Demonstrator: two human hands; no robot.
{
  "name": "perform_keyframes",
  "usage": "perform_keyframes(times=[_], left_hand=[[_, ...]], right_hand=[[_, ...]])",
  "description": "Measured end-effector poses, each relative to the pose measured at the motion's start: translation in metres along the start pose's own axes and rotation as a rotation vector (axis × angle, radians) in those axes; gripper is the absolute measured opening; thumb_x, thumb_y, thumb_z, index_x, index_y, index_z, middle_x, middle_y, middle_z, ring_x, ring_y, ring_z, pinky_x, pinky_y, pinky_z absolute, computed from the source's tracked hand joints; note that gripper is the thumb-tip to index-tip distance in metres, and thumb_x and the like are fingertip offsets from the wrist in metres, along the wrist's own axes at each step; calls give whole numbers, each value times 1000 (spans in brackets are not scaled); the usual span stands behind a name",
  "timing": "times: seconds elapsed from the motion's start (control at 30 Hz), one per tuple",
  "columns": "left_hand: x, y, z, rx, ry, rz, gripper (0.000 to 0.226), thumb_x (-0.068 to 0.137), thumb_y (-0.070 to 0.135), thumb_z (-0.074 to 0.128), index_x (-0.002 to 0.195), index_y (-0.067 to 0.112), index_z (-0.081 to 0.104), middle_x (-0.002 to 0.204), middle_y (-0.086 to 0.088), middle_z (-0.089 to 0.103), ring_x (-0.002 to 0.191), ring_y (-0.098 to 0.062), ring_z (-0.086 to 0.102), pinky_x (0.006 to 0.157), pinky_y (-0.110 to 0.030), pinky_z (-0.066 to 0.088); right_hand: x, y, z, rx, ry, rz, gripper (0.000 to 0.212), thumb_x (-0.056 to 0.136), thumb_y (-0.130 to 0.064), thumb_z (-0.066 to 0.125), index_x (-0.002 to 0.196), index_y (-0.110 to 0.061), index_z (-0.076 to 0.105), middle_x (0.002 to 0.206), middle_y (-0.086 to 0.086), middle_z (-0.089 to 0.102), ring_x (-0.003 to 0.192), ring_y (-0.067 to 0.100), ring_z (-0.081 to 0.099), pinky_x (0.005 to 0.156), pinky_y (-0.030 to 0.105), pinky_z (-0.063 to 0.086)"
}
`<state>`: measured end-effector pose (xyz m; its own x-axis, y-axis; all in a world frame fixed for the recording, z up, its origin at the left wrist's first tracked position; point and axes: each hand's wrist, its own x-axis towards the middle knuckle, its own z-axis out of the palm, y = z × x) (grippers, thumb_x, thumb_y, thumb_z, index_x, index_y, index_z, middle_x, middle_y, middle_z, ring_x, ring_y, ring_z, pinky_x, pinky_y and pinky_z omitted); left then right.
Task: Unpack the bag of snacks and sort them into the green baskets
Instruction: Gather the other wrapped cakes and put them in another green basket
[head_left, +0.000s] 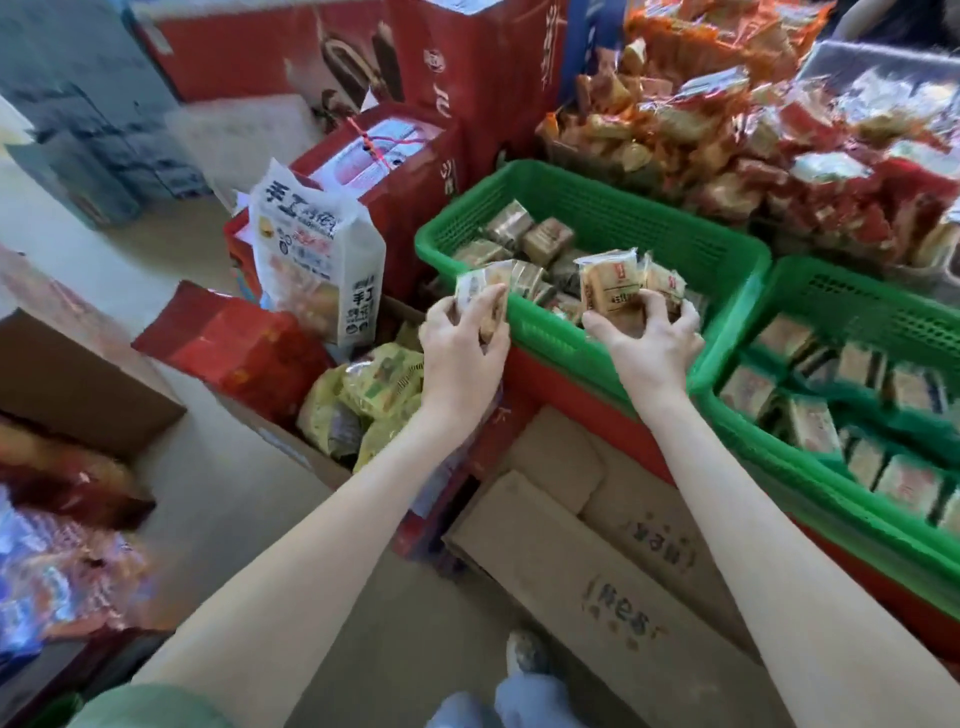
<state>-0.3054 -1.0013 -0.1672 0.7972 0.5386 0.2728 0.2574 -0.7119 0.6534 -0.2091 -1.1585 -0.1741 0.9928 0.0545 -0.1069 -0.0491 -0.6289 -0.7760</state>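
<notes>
A white snack bag (317, 260) is seen standing upright at left, behind a box of yellow packets (363, 400). Beside it, a few wrapped snacks (480, 299) are gripped in the closed left hand (462, 348), held at the near left corner of a green basket (691, 244). Two pale wrapped cakes (613, 283) are clasped in the right hand (649, 348) just above that basket's near rim, over the brown packets (524, 239) already lying inside. A second green basket (831, 467), lined with rows of similar packets, is set touching it at right, below heaped orange-wrapped snacks (727, 130).
</notes>
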Motion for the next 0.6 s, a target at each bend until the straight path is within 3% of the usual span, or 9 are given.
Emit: perform_keyframes(times=[0.13,0.33,0.5,0.6], left_hand=[[73,-18,15,26,-28,61,42,90,18,64,131,26,59,122,-30,48,108,-44,46,98,-46,36],[164,-16,87,112,-306,258,44,94,23,60,137,27,54,130,-29,41,119,-42,37,102,-48,32],[204,-15,152,386,-580,429,47,99,30,49,145,33,39,134,-23,36,123,-40,34,99,-43,37],[209,-17,169,486,-663,478,46,100,24,47,144,30,38,138,-24,30,126,-40,27,98,-44,38]], right_hand=[[66,-14,20,-109,40,83,67,81,-58,63,137,-26,44,154,17,11,137,39,14,114,47,19],[147,-11,57,-231,39,254,66,84,-59,57,139,-26,40,154,18,5,138,42,8,112,51,21],[170,3,73,-494,-128,418,88,79,-79,44,150,-30,23,157,21,-4,142,43,0,114,56,13],[167,8,68,-556,-189,426,80,84,-78,33,151,-36,20,158,18,-5,143,43,1,113,57,12]])
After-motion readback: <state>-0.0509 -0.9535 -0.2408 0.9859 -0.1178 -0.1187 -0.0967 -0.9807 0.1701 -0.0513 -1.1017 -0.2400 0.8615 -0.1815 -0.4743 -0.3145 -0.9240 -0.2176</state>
